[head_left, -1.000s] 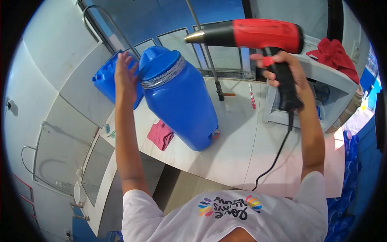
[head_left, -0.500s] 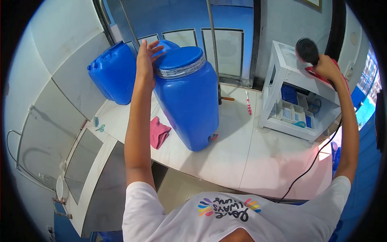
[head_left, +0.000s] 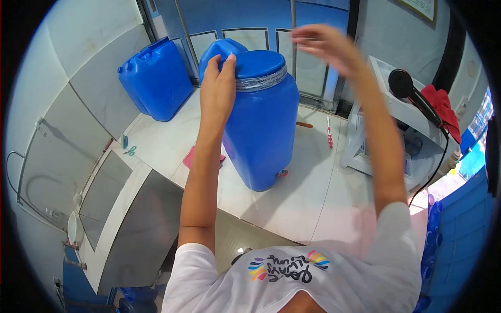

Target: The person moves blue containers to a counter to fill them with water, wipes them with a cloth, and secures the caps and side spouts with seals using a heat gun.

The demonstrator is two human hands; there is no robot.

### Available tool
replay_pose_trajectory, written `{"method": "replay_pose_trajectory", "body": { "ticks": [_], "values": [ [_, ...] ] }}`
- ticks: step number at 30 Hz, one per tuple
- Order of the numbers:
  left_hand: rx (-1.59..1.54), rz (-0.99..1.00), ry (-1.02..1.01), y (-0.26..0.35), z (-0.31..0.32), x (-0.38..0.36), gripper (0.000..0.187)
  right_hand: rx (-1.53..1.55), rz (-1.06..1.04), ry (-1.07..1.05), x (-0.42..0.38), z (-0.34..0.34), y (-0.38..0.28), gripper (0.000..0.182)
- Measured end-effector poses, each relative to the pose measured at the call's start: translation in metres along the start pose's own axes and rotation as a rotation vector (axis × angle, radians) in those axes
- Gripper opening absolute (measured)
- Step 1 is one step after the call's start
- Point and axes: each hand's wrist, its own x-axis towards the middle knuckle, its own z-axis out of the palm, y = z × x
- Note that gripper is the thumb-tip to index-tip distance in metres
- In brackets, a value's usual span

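Observation:
A tall blue container [head_left: 263, 125] with a round blue lid [head_left: 261, 63] and a printed clear band round its neck stands on the white tiled counter. My left hand [head_left: 219, 86] rests at the left side of its top, fingers apart against the lid's edge. To the right of the lid, my right hand [head_left: 326, 47] is raised in the air, blurred, with its fingers spread and nothing in them. A black hair dryer [head_left: 412, 94] lies on top of the white shelf unit [head_left: 383, 73], beside a red cloth [head_left: 442, 109].
Behind are a blue jerrycan [head_left: 156, 81] and another blue container [head_left: 216, 51]. On the counter [head_left: 308, 203] lie a pink cloth [head_left: 189, 157], a red-and-white toothbrush [head_left: 329, 133] and teal scissors [head_left: 130, 151]. The dryer's black cord hangs at the right.
My right hand has let go of the hair dryer on the shelf unit and moved left toward the container. My left hand now sits lower against the lid's edge. The view has shifted slightly.

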Motion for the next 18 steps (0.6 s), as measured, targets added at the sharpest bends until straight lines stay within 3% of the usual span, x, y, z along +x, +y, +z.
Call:
{"method": "replay_pose_trajectory", "body": {
  "ticks": [2,4,8,18],
  "values": [
    [0.072,0.015,-0.015,0.003,0.000,0.005,0.058,0.190,0.245,0.101,0.052,0.049,0.046,0.033],
    [0.108,0.090,-0.040,-0.004,0.001,0.014,0.046,-0.204,0.235,0.048,0.054,0.082,0.038,0.031],
    [0.023,0.125,-0.045,-0.009,0.000,0.020,0.043,-0.208,0.283,0.114,0.050,0.085,0.038,0.041],
    [-0.124,0.169,-0.193,-0.018,-0.007,0.031,0.041,-0.236,0.307,0.325,0.039,0.103,0.029,0.040]
  ]
}}
